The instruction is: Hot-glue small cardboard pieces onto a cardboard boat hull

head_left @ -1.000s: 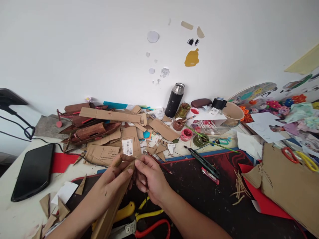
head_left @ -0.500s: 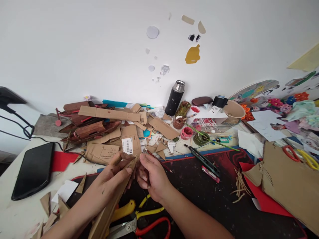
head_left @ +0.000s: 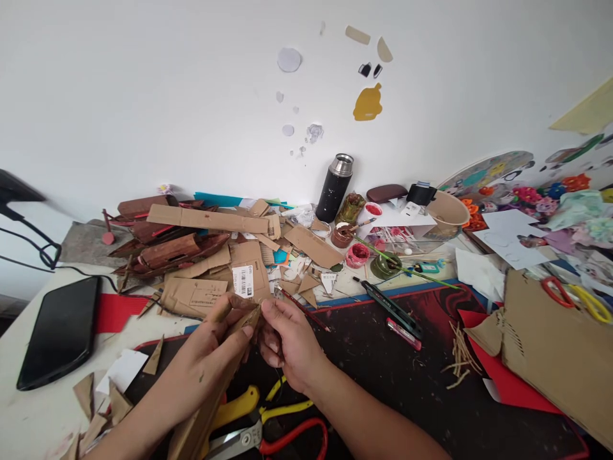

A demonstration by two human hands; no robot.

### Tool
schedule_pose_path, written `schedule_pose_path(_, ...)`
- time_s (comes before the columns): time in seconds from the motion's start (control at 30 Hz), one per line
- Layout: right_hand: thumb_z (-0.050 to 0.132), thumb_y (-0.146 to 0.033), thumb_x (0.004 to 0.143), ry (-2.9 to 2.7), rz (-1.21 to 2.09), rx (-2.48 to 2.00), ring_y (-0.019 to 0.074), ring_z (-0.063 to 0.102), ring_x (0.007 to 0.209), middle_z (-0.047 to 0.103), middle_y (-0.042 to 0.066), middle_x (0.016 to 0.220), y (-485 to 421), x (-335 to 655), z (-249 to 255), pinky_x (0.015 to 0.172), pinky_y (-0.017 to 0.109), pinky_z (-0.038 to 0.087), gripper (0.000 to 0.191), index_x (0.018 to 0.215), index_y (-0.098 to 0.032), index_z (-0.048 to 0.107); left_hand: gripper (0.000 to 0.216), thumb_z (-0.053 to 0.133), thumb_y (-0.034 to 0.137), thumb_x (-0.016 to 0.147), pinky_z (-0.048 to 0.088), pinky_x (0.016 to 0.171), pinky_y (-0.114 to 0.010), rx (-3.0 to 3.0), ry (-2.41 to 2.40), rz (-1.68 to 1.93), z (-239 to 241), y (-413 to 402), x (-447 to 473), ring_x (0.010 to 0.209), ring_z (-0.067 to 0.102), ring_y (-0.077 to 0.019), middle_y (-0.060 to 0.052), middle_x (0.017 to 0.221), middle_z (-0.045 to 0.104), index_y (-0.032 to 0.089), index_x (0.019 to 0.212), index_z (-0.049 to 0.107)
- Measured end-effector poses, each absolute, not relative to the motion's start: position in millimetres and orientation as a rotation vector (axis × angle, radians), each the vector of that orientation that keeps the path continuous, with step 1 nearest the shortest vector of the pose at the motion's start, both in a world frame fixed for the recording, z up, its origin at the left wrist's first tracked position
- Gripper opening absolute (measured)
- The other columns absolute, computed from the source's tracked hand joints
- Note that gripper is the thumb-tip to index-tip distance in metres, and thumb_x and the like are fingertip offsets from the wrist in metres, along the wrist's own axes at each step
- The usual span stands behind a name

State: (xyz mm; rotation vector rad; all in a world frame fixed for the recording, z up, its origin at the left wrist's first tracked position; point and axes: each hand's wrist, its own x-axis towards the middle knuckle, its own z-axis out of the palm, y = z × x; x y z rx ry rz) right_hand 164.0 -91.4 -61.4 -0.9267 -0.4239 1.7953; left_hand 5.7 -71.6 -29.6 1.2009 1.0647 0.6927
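Note:
My left hand grips a long pointed cardboard piece that runs from the bottom edge up to a tip between my hands. My right hand is closed with its fingertips pinching at that tip. Both hands hover over the dark mat near the table's front. Yellow-handled and red-handled scissors lie just below my hands. A red pencil lies just beyond my right hand.
A heap of cardboard scraps and brown model boats fills the back left. A black tablet lies at the left. A black flask, paint pots, a utility knife and a big cardboard sheet sit to the right.
My hands stay together on the cardboard tip, with only small finger shifts. The view has drifted slightly.

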Motion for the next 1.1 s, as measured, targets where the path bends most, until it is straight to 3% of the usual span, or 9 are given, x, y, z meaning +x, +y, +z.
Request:
schedule_pose_path(0.27,0.093,-0.074,0.071,-0.43,1.782,-0.907,0.0035,0.027,0.034,0.042,-0.014,0.045,-92.3,164.1,-62.4,0.03,0.016,0.022,0.066,0.077,-0.021,0.054,0.035,0.07,0.054,0.103,0.055,0.114,-0.036,1.236,0.979,0.667,-34.4,-74.6,3.8,0.134,0.069,-0.0284,-0.009,0.151,0.072,0.029,0.125,0.061)
schedule_pose_path(1.1,0.091,-0.071,0.076,-0.436,1.787,-0.878,0.0039,0.027,0.034,0.042,-0.014,0.045,-93.5,164.2,-60.1,0.03,0.015,0.023,0.061,0.078,-0.021,0.056,0.037,0.065,0.05,0.106,0.052,0.118,-0.04,1.31,0.996,0.665,-27.9,-76.5,6.1,0.132,0.07,-0.0291,-0.01,0.147,0.074,0.028,0.135,0.063)
